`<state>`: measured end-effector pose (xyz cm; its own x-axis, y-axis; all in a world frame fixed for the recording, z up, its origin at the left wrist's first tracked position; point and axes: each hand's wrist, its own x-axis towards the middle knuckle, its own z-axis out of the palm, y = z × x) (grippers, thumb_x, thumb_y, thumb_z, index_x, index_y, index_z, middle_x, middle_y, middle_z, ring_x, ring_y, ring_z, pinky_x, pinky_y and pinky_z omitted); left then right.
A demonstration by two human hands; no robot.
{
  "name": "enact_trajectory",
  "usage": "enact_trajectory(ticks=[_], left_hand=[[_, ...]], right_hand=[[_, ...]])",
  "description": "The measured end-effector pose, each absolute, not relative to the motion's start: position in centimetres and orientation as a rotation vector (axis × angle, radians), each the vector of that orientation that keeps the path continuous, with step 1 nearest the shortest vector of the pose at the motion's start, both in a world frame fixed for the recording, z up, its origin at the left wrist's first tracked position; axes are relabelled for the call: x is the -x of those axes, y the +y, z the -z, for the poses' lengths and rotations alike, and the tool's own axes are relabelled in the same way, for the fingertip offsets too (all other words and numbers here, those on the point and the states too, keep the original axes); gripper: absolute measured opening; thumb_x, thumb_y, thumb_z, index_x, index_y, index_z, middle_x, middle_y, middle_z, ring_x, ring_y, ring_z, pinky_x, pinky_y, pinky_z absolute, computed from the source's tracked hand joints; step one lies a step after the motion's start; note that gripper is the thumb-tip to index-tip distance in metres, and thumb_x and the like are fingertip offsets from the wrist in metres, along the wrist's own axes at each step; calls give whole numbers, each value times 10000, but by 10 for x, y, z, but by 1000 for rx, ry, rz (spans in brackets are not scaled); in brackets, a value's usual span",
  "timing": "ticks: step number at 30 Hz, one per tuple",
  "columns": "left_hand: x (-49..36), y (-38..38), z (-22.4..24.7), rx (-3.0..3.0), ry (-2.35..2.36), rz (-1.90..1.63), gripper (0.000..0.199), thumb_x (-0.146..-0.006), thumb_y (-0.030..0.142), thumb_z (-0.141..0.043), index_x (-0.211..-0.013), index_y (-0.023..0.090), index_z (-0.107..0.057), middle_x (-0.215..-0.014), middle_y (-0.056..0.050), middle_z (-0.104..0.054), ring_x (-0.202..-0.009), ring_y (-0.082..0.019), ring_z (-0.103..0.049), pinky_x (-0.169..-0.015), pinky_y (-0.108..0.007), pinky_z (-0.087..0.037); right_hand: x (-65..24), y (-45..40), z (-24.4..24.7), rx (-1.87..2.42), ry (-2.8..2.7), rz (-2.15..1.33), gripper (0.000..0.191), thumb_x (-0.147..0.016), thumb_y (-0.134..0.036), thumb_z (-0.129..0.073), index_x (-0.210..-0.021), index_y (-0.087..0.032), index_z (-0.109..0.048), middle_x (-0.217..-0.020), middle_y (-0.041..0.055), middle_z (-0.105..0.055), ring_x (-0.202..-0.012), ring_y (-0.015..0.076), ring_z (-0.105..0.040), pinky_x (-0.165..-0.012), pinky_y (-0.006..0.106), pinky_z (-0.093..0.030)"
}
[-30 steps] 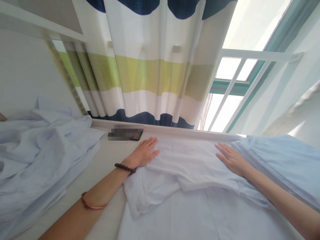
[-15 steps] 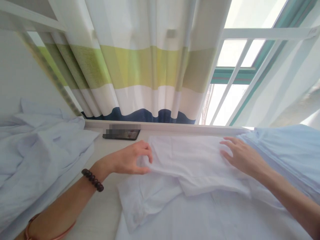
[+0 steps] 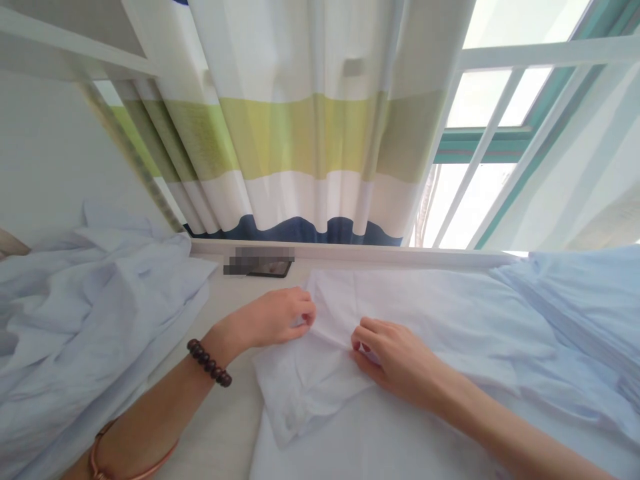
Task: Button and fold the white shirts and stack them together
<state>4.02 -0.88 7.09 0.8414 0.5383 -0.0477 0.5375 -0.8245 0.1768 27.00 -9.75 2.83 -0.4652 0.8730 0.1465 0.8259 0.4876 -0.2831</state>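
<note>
A white shirt [image 3: 415, 300] lies partly folded in front of me, a sleeve [image 3: 295, 400] angled across its lower left. My left hand [image 3: 277, 313] is at the shirt's left edge, fingers curled toward the thumb on the fabric. Over the middle of the folded part, my right hand [image 3: 393, 353] has its fingers bent in and closed on the cloth. Its fingertips partly hide the fabric they grip. A dark bead bracelet [image 3: 209, 363] circles my left wrist.
Crumpled white garments [image 3: 100, 300] are heaped at the left. A pale blue stack of folded cloth [image 3: 590, 287] stands at the right. A phone [image 3: 270, 267], partly pixelated, lies by the back ledge [image 3: 340, 253]. Behind hang a striped curtain [image 3: 300, 140] and a barred window.
My right hand has moved left and nearer to me, from the shirt's right side to its middle, its fingers closing. My left fingers have drawn closer together. The view has shifted slightly.
</note>
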Motion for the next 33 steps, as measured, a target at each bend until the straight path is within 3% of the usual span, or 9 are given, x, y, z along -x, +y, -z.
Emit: enact_trajectory(ticks=[5,9,12,15,18,21,23,27,33], left_hand=[[-32,-13,-103,-2753,803,-197,95,-878,189,-545,-872,194,-640,-933,-14,-608,-900,-157,-567,-842,-243,-411],[-31,-18,-116,-2626,771,-22,94,-854,235,-591,-841,213,-682,-931,-2,-622,-878,-145,-590,-839,-228,-417],[-34,-13,-104,-2507,829,158,154,-852,308,-584,-817,208,-696,-852,1,-662,-793,-149,-602,-754,-231,-430],[-36,1,-83,-2373,1146,-57,312,-874,441,-522,-758,182,-652,-741,-10,-647,-712,-168,-577,-666,-253,-421],[-39,18,-64,-2168,1366,-273,428,-895,537,-427,-778,159,-589,-726,-34,-635,-645,-176,-589,-559,-253,-427],[-46,33,-55,-2038,1409,-282,540,-902,592,-335,-808,123,-587,-744,-81,-664,-536,-172,-600,-420,-237,-403],[-52,40,-54,-1967,1420,-295,603,-896,605,-322,-738,95,-601,-653,-89,-655,-476,-168,-591,-378,-225,-380],[-60,47,-58,-1897,1350,-382,490,-864,496,-476,-635,86,-616,-531,-21,-600,-511,-137,-596,-426,-182,-393],[-64,45,-59,-1758,1153,-498,285,-890,342,-485,-787,108,-611,-730,1,-666,-707,-129,-645,-687,-238,-526]], right_hand=[[-271,-106,-45,1301,-2374,-109,215,-956,-189,-402,-823,-182,-571,-752,24,-589,-637,154,-520,-606,281,-341],[-270,-114,-50,1245,-2421,-165,198,-939,-162,-425,-783,-198,-542,-744,10,-578,-643,154,-514,-616,283,-352],[-269,-117,-42,1276,-2543,-247,147,-893,-137,-492,-769,-202,-538,-764,6,-591,-668,165,-538,-623,287,-361],[-266,-118,-31,1331,-2549,-280,26,-851,-180,-579,-851,-195,-558,-843,21,-618,-733,197,-571,-656,304,-379],[-262,-116,-21,1380,-2479,-281,66,-860,-191,-589,-918,-193,-559,-880,24,-631,-773,207,-591,-671,307,-380],[-259,-113,-14,1361,-2466,-193,82,-881,-126,-544,-848,-200,-546,-812,7,-614,-699,181,-563,-640,298,-355],[-258,-112,-13,1297,-2472,-107,161,-889,-80,-503,-790,-204,-527,-766,1,-585,-646,167,-517,-622,297,-335],[-259,-113,-19,1154,-2494,-7,191,-879,-44,-466,-781,-201,-513,-771,11,-541,-637,165,-445,-595,295,-313],[-264,-118,-28,1074,-2514,-83,178,-881,-45,-448,-793,-188,-508,-863,33,-531,-693,159,-425,-625,281,-342]])
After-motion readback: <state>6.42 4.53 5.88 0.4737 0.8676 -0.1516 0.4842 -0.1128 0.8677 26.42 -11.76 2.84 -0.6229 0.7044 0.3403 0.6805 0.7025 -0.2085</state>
